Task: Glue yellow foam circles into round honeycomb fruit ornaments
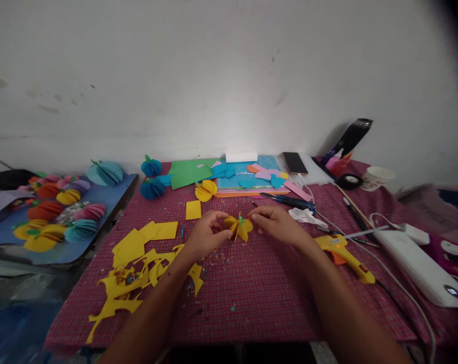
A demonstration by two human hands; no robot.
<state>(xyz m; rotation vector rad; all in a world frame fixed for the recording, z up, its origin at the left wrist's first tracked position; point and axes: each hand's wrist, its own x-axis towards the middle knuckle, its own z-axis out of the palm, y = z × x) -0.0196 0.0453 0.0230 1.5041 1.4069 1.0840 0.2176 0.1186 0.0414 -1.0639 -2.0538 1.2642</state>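
Observation:
A small yellow paper pumpkin [241, 228] with fanned folds and a bit of green at its top is between my two hands, above the middle of the checkered cloth. My left hand [209, 233] pinches its left side between thumb and fingers. At its right side, the bent fingertips of my right hand [274, 222] are closed at the edge of a fold. Yellow paper squares [129, 247] and cut yellow scraps [119, 296] lie left of my left hand. Another yellow paper pumpkin [205, 190] sits just behind.
A yellow glue gun [345, 255] lies right of my right arm, near a white power strip [422, 265] and cables. Behind are a blue-handled tool [295, 202], coloured paper [187, 172], a phone [294, 163] and a paper cup [376, 178]. Finished pumpkins crowd a blue board [117, 210] at left.

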